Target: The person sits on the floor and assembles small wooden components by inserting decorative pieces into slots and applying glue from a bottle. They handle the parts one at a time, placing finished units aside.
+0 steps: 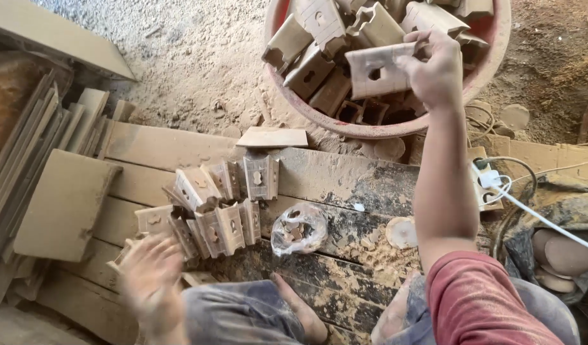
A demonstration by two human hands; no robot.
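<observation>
Roughly ten wooden blocks [211, 204] are stacked below the red tub [492, 61] | one block [377, 70] is pinched by right hand [434, 67] over tub | left hand [150, 281] blurred, spread | tub is seen mostly full.

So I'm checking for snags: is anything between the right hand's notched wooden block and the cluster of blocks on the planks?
Nothing visible: the right hand holds the notched wooden block over the red tub, with open space above the planks down to the cluster.

Carved wooden blocks [211, 204] lie on planks [332, 185], left of a plastic bag [299, 229], with a tub [492, 61] behind.
</observation>
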